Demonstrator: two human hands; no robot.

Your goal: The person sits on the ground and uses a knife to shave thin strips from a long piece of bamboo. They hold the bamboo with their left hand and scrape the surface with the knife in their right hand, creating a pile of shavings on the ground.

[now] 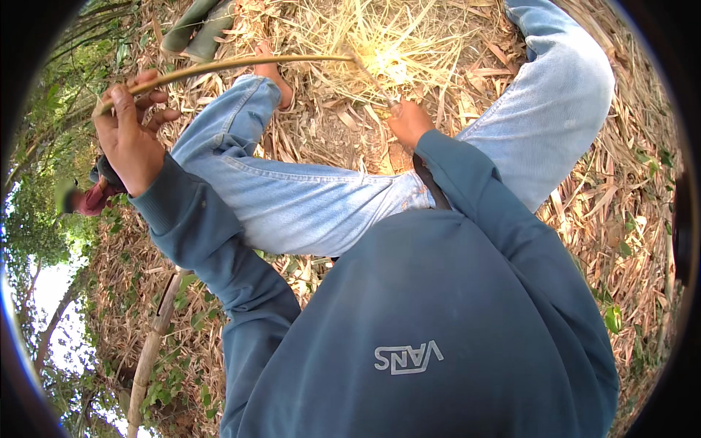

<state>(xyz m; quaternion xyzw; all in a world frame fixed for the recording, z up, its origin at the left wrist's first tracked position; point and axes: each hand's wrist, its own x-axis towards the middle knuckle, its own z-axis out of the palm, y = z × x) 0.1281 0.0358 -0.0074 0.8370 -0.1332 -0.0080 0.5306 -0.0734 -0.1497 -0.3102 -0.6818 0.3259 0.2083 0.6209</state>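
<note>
A long, thin bamboo strip (241,63) bows across the upper part of the view. Its left end lies between the thumb and fingers of my left hand (135,139), which is raised at the left. My right hand (410,124) is closed round the handle of a knife (374,79), low between my knees. The narrow blade points up and left and meets the strip's right end; whether it cuts into it I cannot tell. Beyond the knife, pale bamboo shavings (321,29) lie in a loose heap, partly washed out by bright sunlight.
My jeans-clad legs (307,201) are bent on either side, with one bare foot (276,77) near the strip. Dark green boots (196,33) stand at the top left. Another person (95,197) is at the far left. Dry leaves cover the ground, and a wooden pole (153,350) stands lower left.
</note>
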